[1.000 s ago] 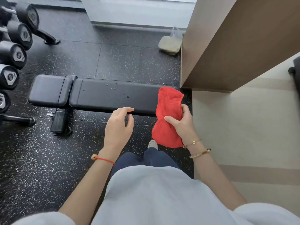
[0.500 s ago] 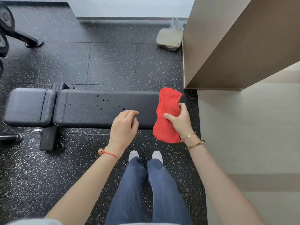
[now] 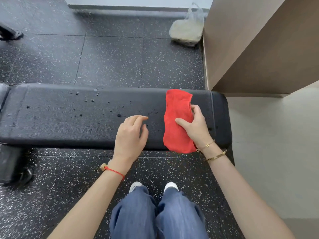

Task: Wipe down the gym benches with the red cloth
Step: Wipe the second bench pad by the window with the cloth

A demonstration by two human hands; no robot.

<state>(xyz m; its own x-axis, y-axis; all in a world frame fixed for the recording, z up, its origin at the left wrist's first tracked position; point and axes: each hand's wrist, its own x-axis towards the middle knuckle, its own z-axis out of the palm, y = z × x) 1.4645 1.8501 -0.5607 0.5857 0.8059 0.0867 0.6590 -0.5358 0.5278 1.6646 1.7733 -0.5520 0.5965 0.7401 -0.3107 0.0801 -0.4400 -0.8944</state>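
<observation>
Head view | right hand (image 3: 196, 128) grips red cloth (image 3: 177, 121) on bench (image 3: 69, 118) | left hand (image 3: 130, 137) relaxed, empty | cloth lowered onto pad since earlier.

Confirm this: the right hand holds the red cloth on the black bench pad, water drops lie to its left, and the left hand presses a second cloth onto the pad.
Wrong on one point. In the head view the left hand holds nothing, fingers loosely curled over the bench pad. The right hand does hold the red cloth, with the water drops to its left.

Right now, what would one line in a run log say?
right hand: grips red cloth on bench | left hand: hangs open above pad | droplets: unwiped | stage: wipe about to start
</observation>
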